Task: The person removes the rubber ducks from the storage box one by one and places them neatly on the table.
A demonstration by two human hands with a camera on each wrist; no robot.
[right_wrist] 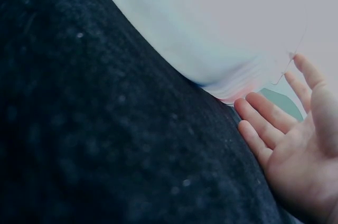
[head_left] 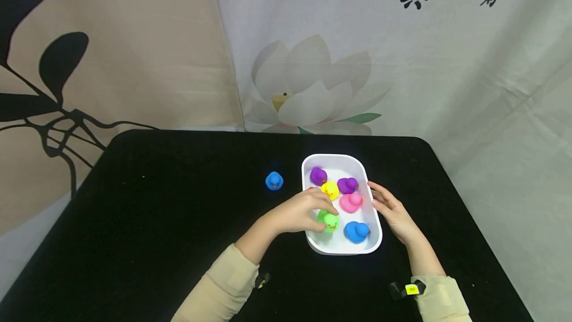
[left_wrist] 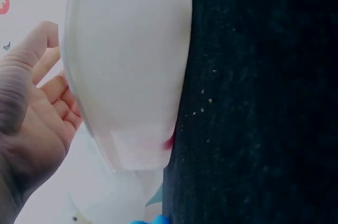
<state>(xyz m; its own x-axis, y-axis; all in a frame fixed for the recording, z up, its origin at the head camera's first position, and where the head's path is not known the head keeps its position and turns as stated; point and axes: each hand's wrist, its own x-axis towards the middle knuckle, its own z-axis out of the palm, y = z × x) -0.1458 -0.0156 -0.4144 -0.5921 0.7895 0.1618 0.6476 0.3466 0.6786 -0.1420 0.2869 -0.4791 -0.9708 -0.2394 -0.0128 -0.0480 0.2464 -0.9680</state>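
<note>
A white tray [head_left: 341, 246] holds several small rubber ducks. My left hand [head_left: 300, 211] reaches over its left rim, thumb and fingers closing around a green duck [head_left: 331, 221]. The left wrist view shows this hand [left_wrist: 37, 108] above the tray's outer wall [left_wrist: 129, 65], its fingertips partly hidden. Along the tray's right side, my right hand [head_left: 395, 215] has its fingers extended at the rim. Those fingers [right_wrist: 266, 121] are straight and spread beside the tray wall in the right wrist view. A blue duck [head_left: 356, 232] and a pink duck [head_left: 350, 202] sit between the hands.
Farther back in the tray are a yellow duck [head_left: 330, 190] and two purple ones, with a red bit showing beside the left hand. Another blue duck [head_left: 274, 181] stands on the black table [head_left: 178, 202], left of the tray. A printed curtain [head_left: 447, 73] hangs behind.
</note>
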